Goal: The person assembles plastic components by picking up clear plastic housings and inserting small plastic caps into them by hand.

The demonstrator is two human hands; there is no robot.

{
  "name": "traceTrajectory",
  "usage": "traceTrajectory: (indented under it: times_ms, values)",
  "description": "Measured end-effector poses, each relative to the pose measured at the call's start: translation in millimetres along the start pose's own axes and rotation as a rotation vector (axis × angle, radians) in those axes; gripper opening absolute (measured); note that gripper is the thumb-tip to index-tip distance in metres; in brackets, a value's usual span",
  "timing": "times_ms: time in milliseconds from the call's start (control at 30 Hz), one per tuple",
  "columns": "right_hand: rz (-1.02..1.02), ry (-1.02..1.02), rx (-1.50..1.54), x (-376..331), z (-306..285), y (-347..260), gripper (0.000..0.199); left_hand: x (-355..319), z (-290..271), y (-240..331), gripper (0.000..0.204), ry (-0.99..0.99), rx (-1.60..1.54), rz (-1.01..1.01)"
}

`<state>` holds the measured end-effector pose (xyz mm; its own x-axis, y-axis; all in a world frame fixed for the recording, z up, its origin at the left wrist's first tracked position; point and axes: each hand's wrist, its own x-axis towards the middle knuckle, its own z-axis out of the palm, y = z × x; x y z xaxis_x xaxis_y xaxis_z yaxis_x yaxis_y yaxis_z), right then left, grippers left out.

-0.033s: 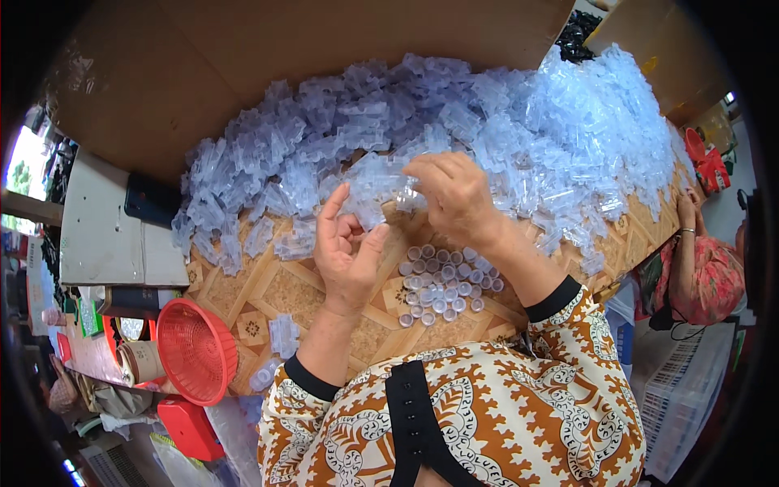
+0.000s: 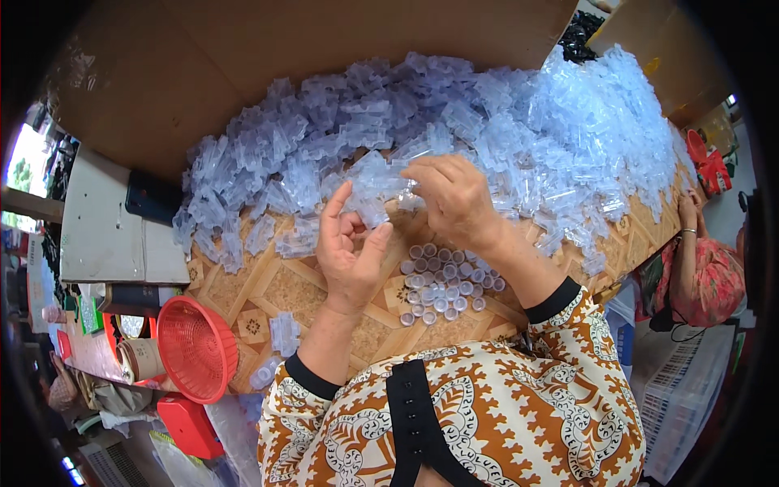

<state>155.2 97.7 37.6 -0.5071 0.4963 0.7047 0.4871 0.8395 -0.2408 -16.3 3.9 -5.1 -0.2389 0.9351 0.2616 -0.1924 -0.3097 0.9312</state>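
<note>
My left hand is held over the near edge of the pile, palm turned inward. Its index finger is stretched up, the thumb is apart and the other fingers are loosely curled; nothing shows in its grip. Opposite it, my right hand has its fingers pinched together on what looks like a clear plastic piece, partly lost against the pile. Behind both hands spreads a large heap of clear plastic pieces. Small round whitish caps lie grouped on the patterned tabletop, below my right forearm.
A red plastic basket stands at the left edge, near a white box with a dark phone on it. A few clear pieces lie by my left forearm. Cardboard backs the heap. Another person's arm rests at the right.
</note>
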Motion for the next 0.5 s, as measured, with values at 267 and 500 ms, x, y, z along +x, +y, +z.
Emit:
traceTrajectory:
  times_ms: [267,500]
  values:
    - [0.379,-0.081,0.545,-16.2,2.8,-26.7,0.024,-0.7,-4.3,0.4,0.067,-0.005,-0.081,-0.059]
    - [0.464,-0.111,0.939,-19.0,0.4,-17.2,0.046,-6.8,-3.2,1.9,0.061,-0.088,-0.007,0.007]
